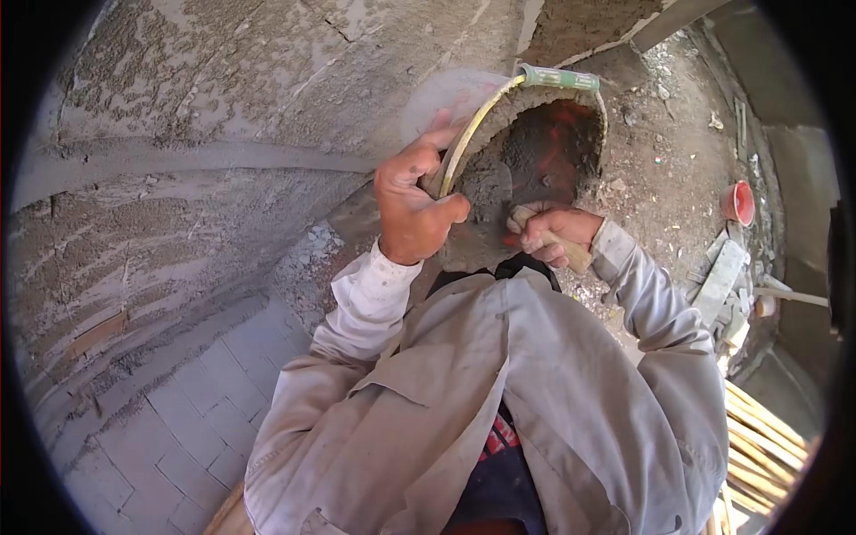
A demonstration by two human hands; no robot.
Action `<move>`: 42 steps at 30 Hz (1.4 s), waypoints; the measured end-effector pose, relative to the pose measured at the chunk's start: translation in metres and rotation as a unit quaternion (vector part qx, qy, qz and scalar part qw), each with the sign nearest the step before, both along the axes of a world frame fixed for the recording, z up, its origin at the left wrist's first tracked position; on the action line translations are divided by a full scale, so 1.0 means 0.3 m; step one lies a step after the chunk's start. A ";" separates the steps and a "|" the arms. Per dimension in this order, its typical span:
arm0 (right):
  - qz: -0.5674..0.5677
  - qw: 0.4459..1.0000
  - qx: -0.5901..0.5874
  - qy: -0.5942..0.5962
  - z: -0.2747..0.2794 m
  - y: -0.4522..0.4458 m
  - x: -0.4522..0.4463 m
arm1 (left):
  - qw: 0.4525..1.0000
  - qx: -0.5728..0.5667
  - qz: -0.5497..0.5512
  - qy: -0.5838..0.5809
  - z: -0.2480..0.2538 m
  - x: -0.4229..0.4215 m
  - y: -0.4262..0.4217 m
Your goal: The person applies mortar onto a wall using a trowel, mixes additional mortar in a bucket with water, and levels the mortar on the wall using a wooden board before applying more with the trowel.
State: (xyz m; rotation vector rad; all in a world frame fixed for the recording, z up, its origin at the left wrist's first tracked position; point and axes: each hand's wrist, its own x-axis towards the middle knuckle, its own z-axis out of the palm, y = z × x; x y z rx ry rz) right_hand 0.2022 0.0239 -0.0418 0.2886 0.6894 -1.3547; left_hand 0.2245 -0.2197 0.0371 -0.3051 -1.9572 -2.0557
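Bucket [557,134] of wet-looking grey mortar [526,156] sits just in front of the person's body, between the two hands and close to the rough, mortar-coated wall [223,98]; red-orange patches show inside it, and its bail with a green grip [560,78] arches over the far side of the mouth. Whether it stands level or leans cannot be told from this overhead view. The left hand [415,201] is curled about the near-left edge, where the yellowish side of the bail comes down, thumb inward, apparently steadying the load. The right hand [562,230] is wrapped firmly round the wooden handle of a trowel [575,257], whose blade is hard to make out against the mortar. Working the mix well calls for keeping that left hold firm, so the bucket does not turn or slide as the blade pushes, with the fingers kept clear of the blade's path. The blade is best run flat along the inner wall, where material tends to cling, and turned over toward the middle; a loose wrist and short strokes should limit spills. The bail deserves watching, since it could drop across the stroke. Rubble [660,178] litters the ground to the right, so clean mortar is better kept inside.
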 end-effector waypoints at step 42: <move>-0.708 0.420 0.474 0.313 -0.008 0.000 -1.151 | 0.816 0.094 0.519 -0.238 -0.212 0.309 -0.246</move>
